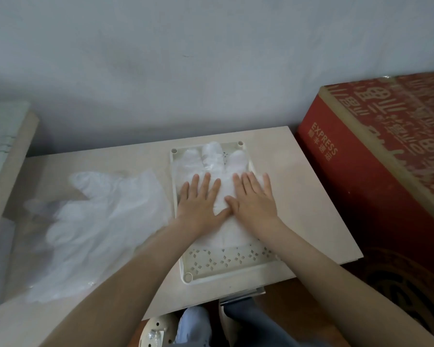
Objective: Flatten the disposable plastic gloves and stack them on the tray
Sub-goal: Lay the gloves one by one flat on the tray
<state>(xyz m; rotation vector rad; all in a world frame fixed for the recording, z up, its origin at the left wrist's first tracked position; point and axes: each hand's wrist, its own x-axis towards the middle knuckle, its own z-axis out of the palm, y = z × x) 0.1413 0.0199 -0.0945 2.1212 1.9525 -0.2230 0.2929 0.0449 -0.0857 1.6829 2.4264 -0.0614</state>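
Our left hand (201,204), right hand (254,201) and forearms (125,266) are bare; below the table (311,209) edge we wear blue-grey trousers (251,326) and a cream perforated clog (152,330).

**Both hands flat, side by side**

The left hand (198,202) and the right hand (256,200) lie palm down next to each other. Their fingers are straight, slightly spread and point away from the body. The thumbs (221,214) angle inward and meet between the hands. Both bare forearms (125,271) come in from the lower corners, converging toward the wrists.
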